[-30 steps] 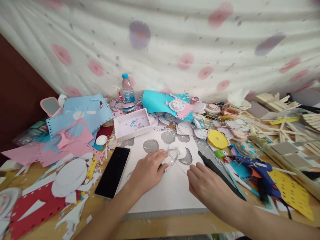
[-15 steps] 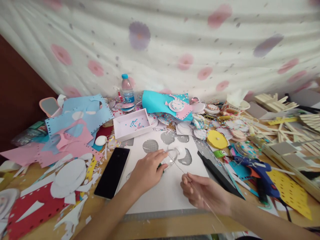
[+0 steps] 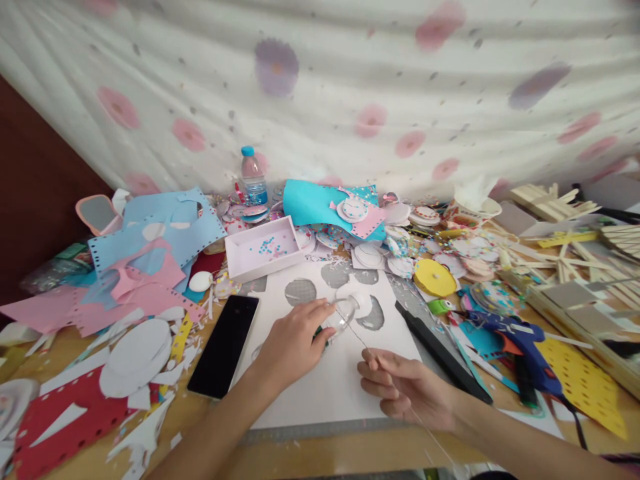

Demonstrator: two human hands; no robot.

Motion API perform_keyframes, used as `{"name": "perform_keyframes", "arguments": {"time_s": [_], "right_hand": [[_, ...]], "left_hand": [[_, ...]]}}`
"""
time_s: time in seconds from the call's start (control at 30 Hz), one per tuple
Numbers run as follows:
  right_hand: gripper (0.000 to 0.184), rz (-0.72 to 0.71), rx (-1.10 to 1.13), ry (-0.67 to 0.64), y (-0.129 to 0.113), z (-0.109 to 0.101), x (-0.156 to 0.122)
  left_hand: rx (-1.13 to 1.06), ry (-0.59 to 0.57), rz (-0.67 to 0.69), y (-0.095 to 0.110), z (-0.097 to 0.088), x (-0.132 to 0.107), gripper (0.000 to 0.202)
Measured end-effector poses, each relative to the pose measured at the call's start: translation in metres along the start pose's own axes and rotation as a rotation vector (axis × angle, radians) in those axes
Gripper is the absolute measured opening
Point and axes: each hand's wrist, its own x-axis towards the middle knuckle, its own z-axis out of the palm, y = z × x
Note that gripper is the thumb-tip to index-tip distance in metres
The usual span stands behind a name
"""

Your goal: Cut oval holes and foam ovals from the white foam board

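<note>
My left hand (image 3: 293, 343) grips a small clear plastic piece (image 3: 344, 315) that rests on the white board (image 3: 330, 390) at the table's middle. A thin clear thread (image 3: 356, 333) runs from that piece down to my right hand (image 3: 405, 387), which pinches it between thumb and fingers just above the board. The thread trails on past my right wrist toward the near edge. Grey round patches (image 3: 301, 291) show on the board beyond my left hand.
A black phone (image 3: 225, 343) lies left of the board, a black strip (image 3: 440, 360) and a blue glue gun (image 3: 523, 347) to its right. Beyond are a white tray (image 3: 260, 250), a water bottle (image 3: 253, 175), foam sheets (image 3: 155, 233), paper discs and wooden sticks (image 3: 575, 260).
My right hand went from lying flat on the board to pinching the thread, and has drawn it a little nearer and to the left. My left hand stayed put.
</note>
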Motion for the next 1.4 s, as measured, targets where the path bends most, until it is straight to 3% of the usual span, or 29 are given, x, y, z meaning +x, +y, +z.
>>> {"name": "perform_keyframes", "arguments": {"time_s": [0.17, 0.43, 0.6, 0.77, 0.93, 1.03, 1.17, 1.3, 1.4], "right_hand": [[0.024, 0.028, -0.082, 0.014, -0.001, 0.002, 0.006], [0.035, -0.019, -0.487, 0.320, -0.002, 0.011, 0.003], [0.037, -0.066, -0.683, 0.421, 0.002, 0.015, 0.003], [0.037, -0.084, -0.689, 0.398, 0.003, 0.018, -0.002], [0.038, -0.054, -0.613, 0.356, 0.006, 0.019, -0.008], [0.037, -0.108, -0.604, 0.374, 0.006, 0.023, -0.009], [0.040, -0.161, -0.609, 0.419, 0.002, 0.034, -0.009], [0.040, -0.149, -0.615, 0.346, 0.001, 0.044, -0.010], [0.042, -0.213, -0.740, 0.306, 0.004, 0.050, -0.009]], "left_hand": [[-0.013, -0.004, -0.001, 0.001, 0.000, -0.002, 0.037], [-0.032, -0.032, -0.061, 0.003, -0.003, 0.000, 0.036], [0.072, -0.066, -0.224, 0.004, -0.004, 0.001, 0.056], [0.174, -0.140, -0.326, 0.009, -0.007, 0.003, 0.043], [0.187, -0.180, -0.339, 0.013, -0.013, 0.007, 0.041], [0.147, -0.165, -0.345, 0.011, -0.014, 0.008, 0.040], [0.010, -0.096, -0.365, 0.005, -0.016, 0.005, 0.044], [-0.238, -0.042, -0.367, 0.004, -0.021, -0.006, 0.046], [-0.442, -0.048, -0.376, 0.009, -0.025, -0.018, 0.047]]}}
